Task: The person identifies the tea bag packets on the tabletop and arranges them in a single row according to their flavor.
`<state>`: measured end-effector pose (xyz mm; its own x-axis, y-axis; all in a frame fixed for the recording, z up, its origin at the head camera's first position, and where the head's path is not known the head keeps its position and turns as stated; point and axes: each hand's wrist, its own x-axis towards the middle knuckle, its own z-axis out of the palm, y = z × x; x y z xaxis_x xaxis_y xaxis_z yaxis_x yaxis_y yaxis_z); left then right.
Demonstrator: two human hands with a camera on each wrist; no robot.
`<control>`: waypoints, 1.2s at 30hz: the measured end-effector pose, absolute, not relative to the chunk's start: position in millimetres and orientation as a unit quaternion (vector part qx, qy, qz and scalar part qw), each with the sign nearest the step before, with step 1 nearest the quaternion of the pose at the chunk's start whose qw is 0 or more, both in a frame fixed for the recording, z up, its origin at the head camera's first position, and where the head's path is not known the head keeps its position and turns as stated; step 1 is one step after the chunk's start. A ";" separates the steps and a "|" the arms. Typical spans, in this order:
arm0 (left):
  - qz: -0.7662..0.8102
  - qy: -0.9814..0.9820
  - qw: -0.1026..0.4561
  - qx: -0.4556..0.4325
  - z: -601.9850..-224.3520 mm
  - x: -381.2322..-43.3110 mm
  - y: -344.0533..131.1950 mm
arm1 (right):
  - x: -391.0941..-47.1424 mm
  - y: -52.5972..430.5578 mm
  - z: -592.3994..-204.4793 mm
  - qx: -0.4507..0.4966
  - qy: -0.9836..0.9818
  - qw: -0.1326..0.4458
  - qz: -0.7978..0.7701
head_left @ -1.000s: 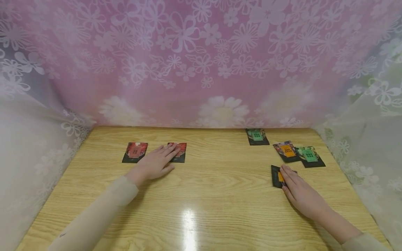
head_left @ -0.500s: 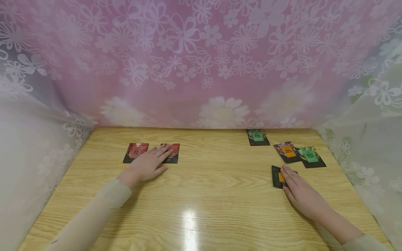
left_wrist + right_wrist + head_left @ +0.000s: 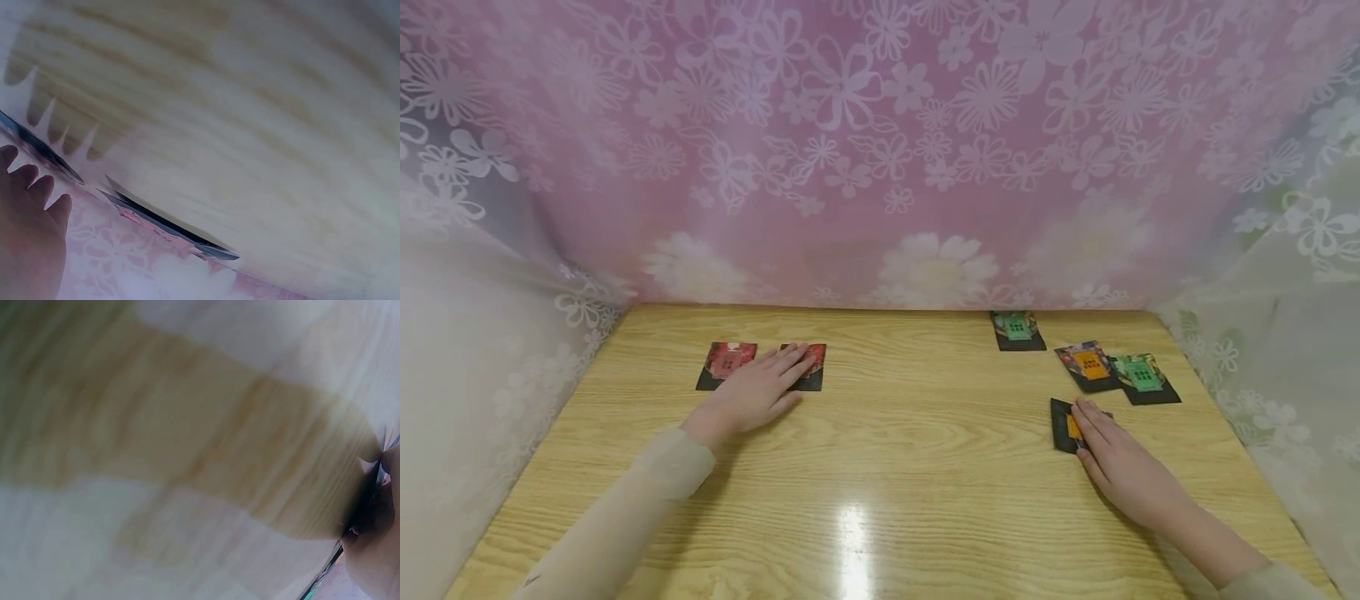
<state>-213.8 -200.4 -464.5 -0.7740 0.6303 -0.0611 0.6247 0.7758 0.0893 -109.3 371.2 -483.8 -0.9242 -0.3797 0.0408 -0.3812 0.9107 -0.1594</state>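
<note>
My left hand (image 3: 748, 396) rests with straight, slightly spread fingers on a red and black sachet (image 3: 812, 379), covering part of it. Just left of it lies a second red and black sachet (image 3: 727, 364), its right corner behind the hand; in the left wrist view, this sachet (image 3: 172, 228) is seen edge-on beside the fingers. On the right side of the table, my right hand (image 3: 1127, 471) lies over an orange-labelled black sachet (image 3: 1063, 426). Its fingers are straight and together, covering the sachet's right part, with the thumb at the near edge.
Behind the right hand, an orange-labelled sachet (image 3: 1086, 365) touches a green-labelled sachet (image 3: 1145, 377). Another green-labelled sachet (image 3: 1017, 330) lies at the table's back edge, against the pink flowered curtain (image 3: 880, 167). Pale cloth (image 3: 1300, 350) hangs along both sides of the wooden table (image 3: 925, 467).
My left hand has slid the red and black sachet to the left, nearer the other red one. The right hand has stayed on its sachet.
</note>
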 end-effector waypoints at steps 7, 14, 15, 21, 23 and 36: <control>0.027 0.944 0.070 0.322 -465.0 -213.4 -197.2 | -110.7 367.3 -480.1 0.192 -0.978 -0.020 0.075; 0.040 0.945 0.083 0.313 -466.9 -211.8 -198.4 | -119.6 355.8 -468.9 0.204 -0.976 -0.044 0.059; 0.041 0.945 0.084 0.313 -467.0 -211.5 -198.6 | -121.1 353.6 -467.6 0.207 -0.976 -0.045 0.058; 0.046 0.944 0.079 0.317 -467.7 -211.1 -198.4 | -130.7 340.0 -461.6 0.227 -0.971 -0.050 0.056; 0.048 0.944 0.075 0.318 -468.0 -211.3 -198.5 | -134.5 334.3 -459.8 0.237 -0.968 -0.053 0.055; 0.057 0.943 0.068 0.320 -470.1 -210.2 -197.9 | -163.4 291.1 -459.5 0.301 -0.950 -0.043 0.072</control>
